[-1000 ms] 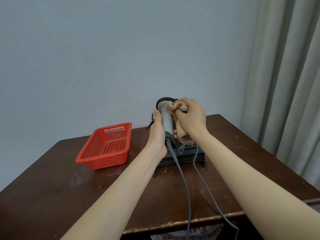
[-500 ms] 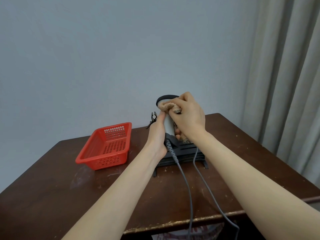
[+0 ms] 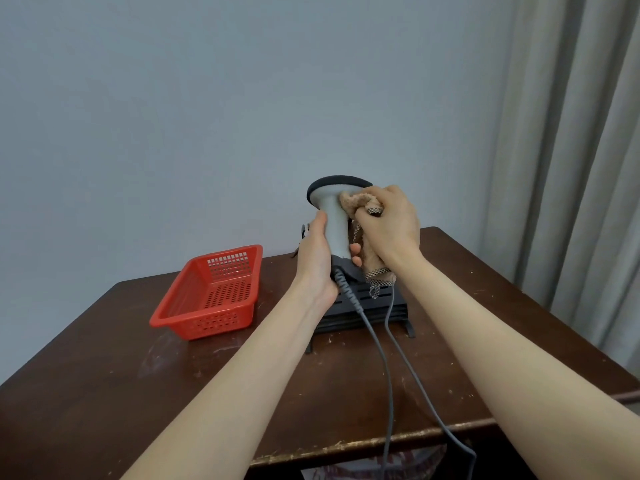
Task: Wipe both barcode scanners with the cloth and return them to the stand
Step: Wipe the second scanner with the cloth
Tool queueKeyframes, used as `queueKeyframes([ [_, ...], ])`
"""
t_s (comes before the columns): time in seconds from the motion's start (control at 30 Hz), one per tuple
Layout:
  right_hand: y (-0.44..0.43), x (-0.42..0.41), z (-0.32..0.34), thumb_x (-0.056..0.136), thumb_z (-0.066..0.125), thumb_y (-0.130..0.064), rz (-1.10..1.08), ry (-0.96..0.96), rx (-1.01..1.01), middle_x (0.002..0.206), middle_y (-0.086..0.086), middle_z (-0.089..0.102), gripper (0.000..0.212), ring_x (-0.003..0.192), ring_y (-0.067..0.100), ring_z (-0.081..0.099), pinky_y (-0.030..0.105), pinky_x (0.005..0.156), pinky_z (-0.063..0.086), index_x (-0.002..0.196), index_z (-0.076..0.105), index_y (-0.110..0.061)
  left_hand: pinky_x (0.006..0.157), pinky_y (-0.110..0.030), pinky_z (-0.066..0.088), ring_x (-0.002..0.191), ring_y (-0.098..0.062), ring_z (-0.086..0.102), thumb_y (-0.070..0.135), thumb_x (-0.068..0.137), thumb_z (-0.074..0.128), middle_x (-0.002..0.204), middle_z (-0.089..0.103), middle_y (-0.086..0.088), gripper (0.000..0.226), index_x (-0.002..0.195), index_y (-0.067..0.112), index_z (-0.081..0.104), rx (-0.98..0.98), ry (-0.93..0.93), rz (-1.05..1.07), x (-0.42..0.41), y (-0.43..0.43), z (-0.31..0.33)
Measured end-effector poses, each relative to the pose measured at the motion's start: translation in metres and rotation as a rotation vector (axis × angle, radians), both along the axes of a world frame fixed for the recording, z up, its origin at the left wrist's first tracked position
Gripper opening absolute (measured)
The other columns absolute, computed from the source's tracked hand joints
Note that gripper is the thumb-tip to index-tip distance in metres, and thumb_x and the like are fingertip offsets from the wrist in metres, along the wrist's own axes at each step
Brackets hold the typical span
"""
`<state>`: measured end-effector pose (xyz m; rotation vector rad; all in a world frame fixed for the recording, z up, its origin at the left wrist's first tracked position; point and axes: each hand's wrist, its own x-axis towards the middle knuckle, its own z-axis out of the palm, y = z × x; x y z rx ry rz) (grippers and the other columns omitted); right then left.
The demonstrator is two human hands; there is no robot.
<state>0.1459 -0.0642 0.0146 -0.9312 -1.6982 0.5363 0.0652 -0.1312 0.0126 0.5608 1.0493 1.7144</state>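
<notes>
My left hand (image 3: pixel 317 261) grips the handle of a grey barcode scanner (image 3: pixel 335 216), held upright above the black stand (image 3: pixel 367 306); its dark head points up. My right hand (image 3: pixel 389 223) holds a bunched tan cloth (image 3: pixel 355 202) with a checked trim and presses it against the right side of the scanner just under the head. A tail of the cloth hangs down toward the stand. Two grey cables (image 3: pixel 382 368) run from the stand area over the table's front edge. A second scanner is not visible behind my hands.
A red perforated plastic basket (image 3: pixel 211 296) sits on the dark wooden table (image 3: pixel 104 375), left of the stand. A small black clip-like object (image 3: pixel 303 233) peeks out behind my left hand. Grey curtains (image 3: pixel 571 168) hang at the right, past the table's edge.
My right hand with the cloth has shifted from over the scanner's head to its right side, and more of the cloth hangs down. The scanner's grey neck shows more.
</notes>
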Motion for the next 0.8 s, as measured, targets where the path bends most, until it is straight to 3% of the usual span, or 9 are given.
queueKeyframes([
  [0.13,-0.008,0.002,-0.002,0.080,0.063,-0.025,0.203,0.069,-0.067,0.091,-0.007,0.058,0.013,0.078,0.015,0.063,0.036,0.072,0.052,0.075,0.066,-0.036,0.039,-0.020,0.041,0.044,-0.013,0.051,0.044,0.095,0.046,0.059,0.055,-0.006,0.039,0.089,0.008,0.060,-0.001,0.031,0.029,-0.006,0.002,0.000],
  [0.23,-0.015,-0.003,-0.009,0.069,0.068,-0.029,0.332,0.062,-0.045,0.088,-0.007,0.061,0.005,0.078,0.018,0.065,0.047,0.072,0.055,0.071,0.072,-0.032,0.048,-0.026,0.042,0.052,-0.016,0.053,0.045,0.095,0.044,0.064,0.058,-0.007,0.044,0.087,0.008,0.065,0.035,-0.005,0.007,-0.012,0.003,-0.001],
  [0.3,-0.015,-0.005,-0.012,0.069,0.067,-0.030,0.307,0.046,-0.009,0.088,-0.006,0.059,0.008,0.079,0.020,0.065,0.050,0.071,0.055,0.072,0.071,-0.035,0.048,-0.026,0.042,0.051,-0.017,0.053,0.044,0.096,0.043,0.061,0.059,-0.007,0.044,0.084,0.008,0.065,0.037,-0.022,0.006,-0.012,0.002,-0.001],
  [0.4,-0.008,-0.004,-0.008,0.079,0.065,-0.027,0.160,0.007,0.042,0.087,-0.010,0.054,0.011,0.078,0.017,0.063,0.042,0.071,0.054,0.086,0.071,-0.032,0.038,-0.018,0.040,0.042,-0.012,0.049,0.045,0.096,0.044,0.055,0.054,-0.005,0.042,0.083,0.009,0.062,0.008,-0.005,-0.015,-0.006,-0.001,-0.003],
  [0.57,0.003,-0.002,-0.001,0.085,0.059,-0.025,-0.059,-0.171,0.124,0.091,-0.005,0.050,0.016,0.081,0.020,0.056,0.034,0.066,0.044,0.097,0.070,-0.025,0.037,-0.017,0.039,0.040,-0.012,0.048,0.042,0.096,0.045,0.063,0.055,-0.007,0.037,0.092,0.008,0.059,0.012,-0.025,-0.014,-0.001,-0.002,-0.008],
  [0.67,0.006,-0.001,-0.008,0.085,0.059,-0.023,-0.085,-0.156,0.063,0.091,-0.006,0.049,0.017,0.083,0.021,0.056,0.030,0.064,0.037,0.098,0.070,-0.026,0.037,-0.018,0.039,0.040,-0.012,0.047,0.042,0.096,0.045,0.071,0.054,-0.008,0.037,0.093,0.008,0.058,0.027,-0.009,0.006,-0.003,0.001,-0.006],
  [0.8,-0.003,-0.004,-0.012,0.084,0.060,-0.020,-0.015,-0.035,0.083,0.093,-0.004,0.054,0.016,0.081,0.019,0.059,0.034,0.067,0.048,0.092,0.071,-0.027,0.039,-0.020,0.039,0.042,-0.013,0.048,0.042,0.096,0.044,0.063,0.055,-0.006,0.038,0.086,0.009,0.059,0.026,0.058,0.032,-0.005,0.003,-0.001],
])
